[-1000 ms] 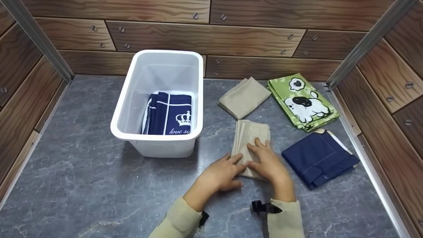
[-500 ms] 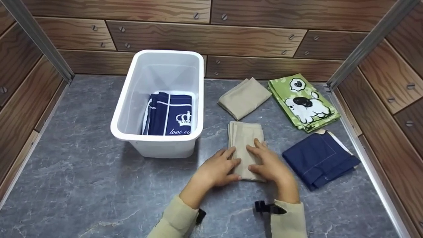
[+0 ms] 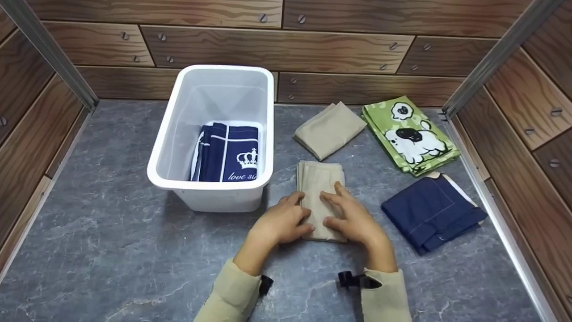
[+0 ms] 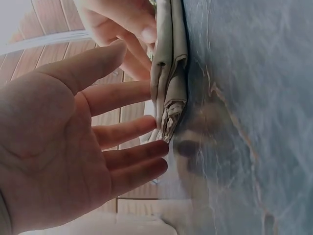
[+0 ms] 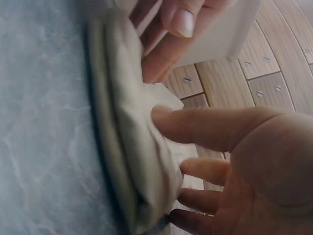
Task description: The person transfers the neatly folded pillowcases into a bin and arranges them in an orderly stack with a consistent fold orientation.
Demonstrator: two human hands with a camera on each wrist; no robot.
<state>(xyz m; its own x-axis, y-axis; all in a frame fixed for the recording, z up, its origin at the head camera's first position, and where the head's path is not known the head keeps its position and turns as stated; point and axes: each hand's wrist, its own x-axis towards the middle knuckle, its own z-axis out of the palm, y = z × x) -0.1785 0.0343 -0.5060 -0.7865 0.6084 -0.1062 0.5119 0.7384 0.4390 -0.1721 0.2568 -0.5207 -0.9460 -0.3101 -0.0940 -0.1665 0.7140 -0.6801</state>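
Observation:
A long beige folded cloth (image 3: 321, 176) lies on the grey marbled surface, its layered edges showing in the left wrist view. My left hand (image 3: 280, 221) is at its left side, the extended fingertips (image 4: 159, 147) touching the layered edge. On the opposite side my right hand (image 3: 355, 221) rests with spread fingers on top of the cloth, and the right wrist view has its thumb (image 5: 168, 122) against the fabric. Neither hand grips the cloth. Just behind it lies a second beige folded cloth (image 3: 330, 129).
Left of the hands stands a white plastic bin (image 3: 210, 197) holding a navy folded cloth with a crown print (image 3: 239, 156). At the right lie a green dog-print folded cloth (image 3: 411, 134) and a plain navy folded cloth (image 3: 431, 214). Wood-patterned walls (image 3: 214, 49) enclose the surface.
Both hands have slid the long beige cloth leftward, closer to the bin, and it now lies straighter. The left hand has shifted from on top of it to its left edge.

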